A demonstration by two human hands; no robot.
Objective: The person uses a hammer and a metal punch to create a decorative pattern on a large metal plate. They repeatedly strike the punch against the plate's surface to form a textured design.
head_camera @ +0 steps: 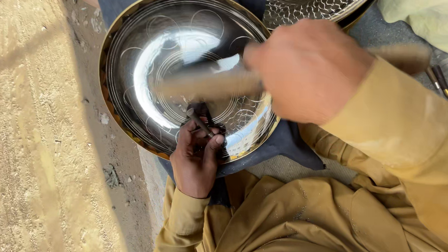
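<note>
Steel plate (151,61) under chisel (199,122) (slanted)

Ground: sandy, pebbled earth (34,131) is filling the left side, with bands of shadow crossing it.
Raised edge: a pale concrete ledge (152,181) is bordering the earth, just beside the seated person's knee.
Padding: a dark blue cloth (284,144) is lying over the ledge and the lap, showing beneath and above the plate.
On the cloth: a round polished metal plate (135,70) with a brass-coloured rim and scribed curves is resting tilted on it.
Behind: a second patterned metal plate (312,8) is lying at the top edge.
Far right: two thin dark metal tools (439,81) are lying side by side on a grey surface.
</note>
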